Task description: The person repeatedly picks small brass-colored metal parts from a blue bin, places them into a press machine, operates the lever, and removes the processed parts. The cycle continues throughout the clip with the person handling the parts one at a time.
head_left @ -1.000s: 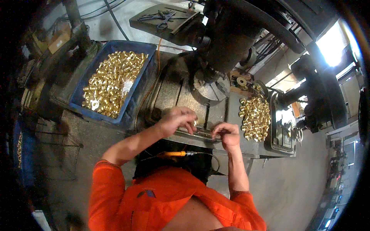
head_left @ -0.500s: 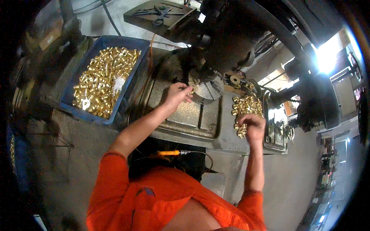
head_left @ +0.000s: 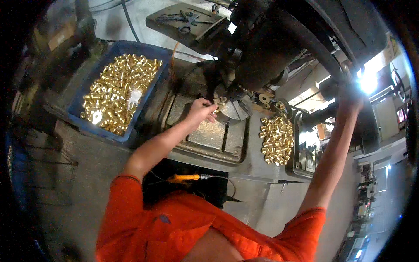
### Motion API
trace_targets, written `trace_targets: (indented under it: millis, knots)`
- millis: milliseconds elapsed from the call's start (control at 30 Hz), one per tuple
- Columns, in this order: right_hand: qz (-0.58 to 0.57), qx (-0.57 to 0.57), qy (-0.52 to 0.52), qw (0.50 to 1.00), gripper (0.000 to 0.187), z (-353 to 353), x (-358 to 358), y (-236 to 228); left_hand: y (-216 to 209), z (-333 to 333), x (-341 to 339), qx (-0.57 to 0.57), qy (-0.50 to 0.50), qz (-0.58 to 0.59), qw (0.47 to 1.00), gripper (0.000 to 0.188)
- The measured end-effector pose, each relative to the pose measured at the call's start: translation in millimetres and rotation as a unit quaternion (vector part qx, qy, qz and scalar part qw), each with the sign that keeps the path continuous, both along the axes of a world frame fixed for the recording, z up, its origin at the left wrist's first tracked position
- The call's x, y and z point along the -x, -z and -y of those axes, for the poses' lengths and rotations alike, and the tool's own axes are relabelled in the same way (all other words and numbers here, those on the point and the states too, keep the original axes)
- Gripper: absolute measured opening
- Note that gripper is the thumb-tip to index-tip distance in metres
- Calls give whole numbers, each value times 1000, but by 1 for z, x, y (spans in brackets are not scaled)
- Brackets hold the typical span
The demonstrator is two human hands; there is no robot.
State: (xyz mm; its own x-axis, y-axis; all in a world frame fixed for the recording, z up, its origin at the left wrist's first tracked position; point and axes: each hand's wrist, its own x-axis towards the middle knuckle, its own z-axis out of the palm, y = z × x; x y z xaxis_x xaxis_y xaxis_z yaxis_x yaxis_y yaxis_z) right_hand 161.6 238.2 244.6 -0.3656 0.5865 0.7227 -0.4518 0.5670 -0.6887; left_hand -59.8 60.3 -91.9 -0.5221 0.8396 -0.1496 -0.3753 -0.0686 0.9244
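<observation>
My left hand (head_left: 202, 111) is closed in a pinch beside the round metal chuck (head_left: 234, 111) under the machine head. A small brass fitting (head_left: 215, 111) shows at its fingertips, partly hidden by them. My right hand (head_left: 350, 97) is raised at the far right, at the dark machine parts beside a bright light. Glare and blur hide its fingers, so I cannot tell what it touches. A pile of brass fittings (head_left: 276, 142) lies on the table to the right of the chuck.
A blue bin (head_left: 131, 124) full of brass parts stands on the left. The dark drill-like machine head (head_left: 262, 48) hangs over the chuck. A board with scissors and tools (head_left: 168, 18) lies at the back. A yellow air gun (head_left: 185, 177) hangs at the table's front edge.
My right hand has left the brass pile and moved up and right to the machine parts. My left hand stays by the chuck, nearly in place.
</observation>
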Motion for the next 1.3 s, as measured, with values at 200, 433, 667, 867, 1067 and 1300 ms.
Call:
trace_targets:
  millis: [200, 433, 667, 867, 1067, 1300]
  knots:
    - [-16, 13, 105, 994, 34, -79, -11, 5, -4, 0, -9, -14, -1, -20, 1000, 31]
    - [155, -188, 93, 966, 28, -170, 12, -35, -13, -6, -7, -7, 38, -6, 999, 27]
    - [-39, -126, -47, 990, 28, 29, -55, 47, -11, -3, -5, 20, 20, -14, 999, 27]
    - [-120, -79, 51, 988, 24, 105, -70, 160, -16, -1, -9, 8, 12, -7, 1000, 31]
    - [-124, -119, 84, 982, 19, 109, -66, 192, -14, -2, -6, 7, 12, -14, 1000, 39]
    - [-133, -111, 163, 971, 15, 103, -45, 122, -13, 0, -8, -17, -16, 20, 1000, 37]
